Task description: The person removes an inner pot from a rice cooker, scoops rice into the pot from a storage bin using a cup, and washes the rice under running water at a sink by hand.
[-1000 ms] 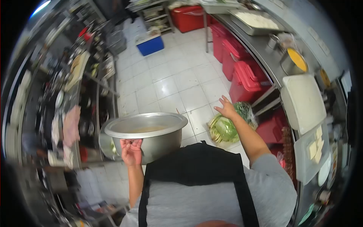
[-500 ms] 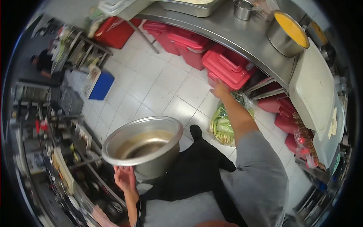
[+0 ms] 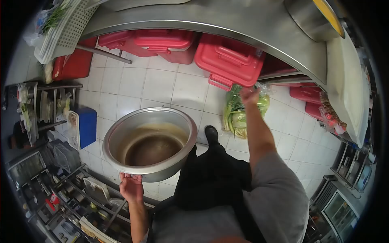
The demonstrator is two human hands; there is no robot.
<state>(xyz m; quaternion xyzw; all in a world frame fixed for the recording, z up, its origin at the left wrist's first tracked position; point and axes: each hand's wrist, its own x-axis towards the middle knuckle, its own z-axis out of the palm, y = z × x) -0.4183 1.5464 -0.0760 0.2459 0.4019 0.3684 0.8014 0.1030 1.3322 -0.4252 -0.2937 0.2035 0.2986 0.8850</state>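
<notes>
My left hand (image 3: 131,188) has its fingers curled under the near rim of a large, wide metal pot (image 3: 162,172). The pot is tilted toward me, and its inside bottom looks brownish. My right arm stretches forward, and my right hand (image 3: 250,96) is over the top of a clear plastic bag of leafy green vegetables (image 3: 236,119) on the floor. Its fingers are small and blurred, so whether they grip the bag cannot be made out. Just beyond it stands a red lidded bin (image 3: 231,58) with a handle on its front.
A steel counter (image 3: 227,18) curves across the front, with more red bins (image 3: 170,42) beneath it. A pot of yellow content (image 3: 314,20) stands on it at right. A blue container (image 3: 86,127) sits at left on the white-tiled floor (image 3: 158,85). Crowded shelves line the lower left.
My right hand has moved from beside the red bin's front to over the vegetable bag. My left hand still holds the pot by its rim. The camera view has turned and come closer to the counter.
</notes>
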